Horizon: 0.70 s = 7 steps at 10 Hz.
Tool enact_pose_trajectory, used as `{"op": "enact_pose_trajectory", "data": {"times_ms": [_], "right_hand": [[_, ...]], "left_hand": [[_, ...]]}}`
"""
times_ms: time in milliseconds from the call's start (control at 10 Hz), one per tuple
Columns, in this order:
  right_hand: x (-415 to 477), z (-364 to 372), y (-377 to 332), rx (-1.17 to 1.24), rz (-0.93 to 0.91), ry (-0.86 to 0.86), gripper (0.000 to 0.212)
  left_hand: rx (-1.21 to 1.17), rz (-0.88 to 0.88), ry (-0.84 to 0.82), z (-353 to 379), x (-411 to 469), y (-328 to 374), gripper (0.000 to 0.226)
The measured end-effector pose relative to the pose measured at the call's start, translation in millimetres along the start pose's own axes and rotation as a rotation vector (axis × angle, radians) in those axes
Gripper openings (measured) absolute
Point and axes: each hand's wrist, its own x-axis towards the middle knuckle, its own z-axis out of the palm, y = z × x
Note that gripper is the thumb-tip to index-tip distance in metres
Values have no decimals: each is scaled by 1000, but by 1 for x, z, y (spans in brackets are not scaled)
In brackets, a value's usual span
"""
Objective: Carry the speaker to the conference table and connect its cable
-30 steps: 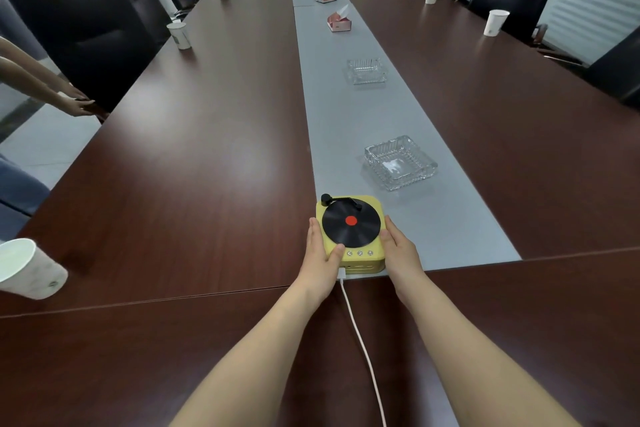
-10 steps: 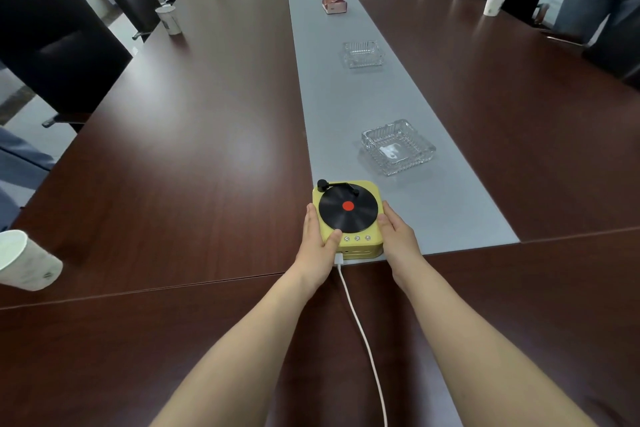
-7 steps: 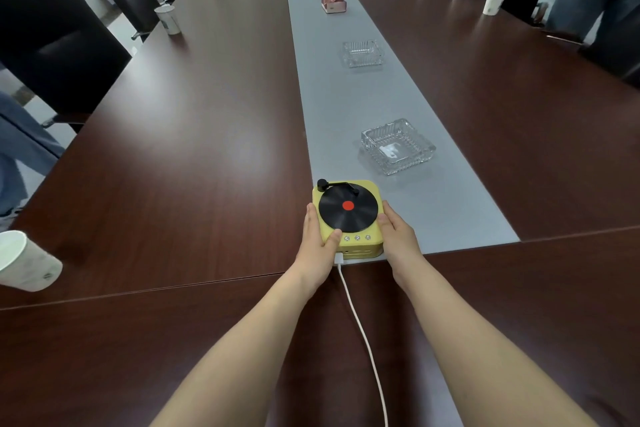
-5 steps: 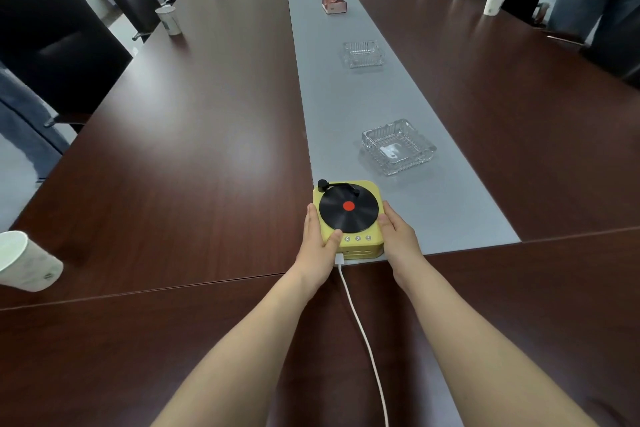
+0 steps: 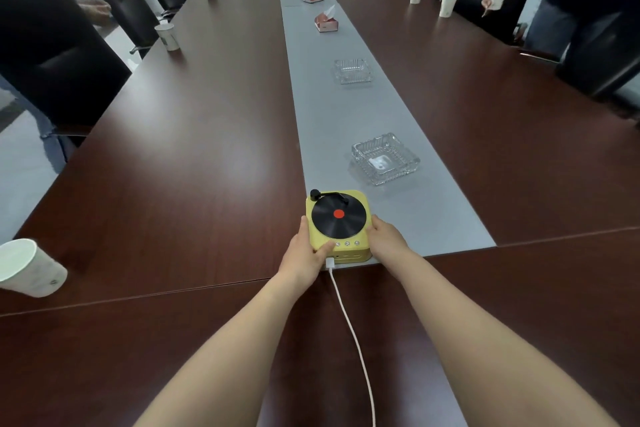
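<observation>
A yellow speaker (image 5: 337, 224) is sitting at the near end of the grey strip (image 5: 346, 114) running down a dark desk (image 5: 173, 166). The left hand (image 5: 304, 255) and right hand (image 5: 386, 239) are gripping its sides, fingers (image 5: 376, 222) curled around it (left thumb on top). A white cable (image 5: 349, 326) is plugged into its near face, trailing toward the viewer. A glass ashtray (image 5: 385, 158) is sitting just beyond.
</observation>
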Motion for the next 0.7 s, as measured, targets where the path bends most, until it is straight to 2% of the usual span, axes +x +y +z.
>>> {"op": "enact_pose_trajectory", "data": {"times_ms": [200, 400, 700], "right_hand": [[-28, -12, -4, -97, 56, -85, 22], [-52, -24, -17, -129, 115, -67, 16], [-85, -32, -26, -123, 122, -43, 8]], "left_hand": [[118, -85, -63, -15, -22, 9, 51], [181, -108, -20, -34, -47, 23, 40], [161, -70, 75, -47, -83, 33, 39]]}}
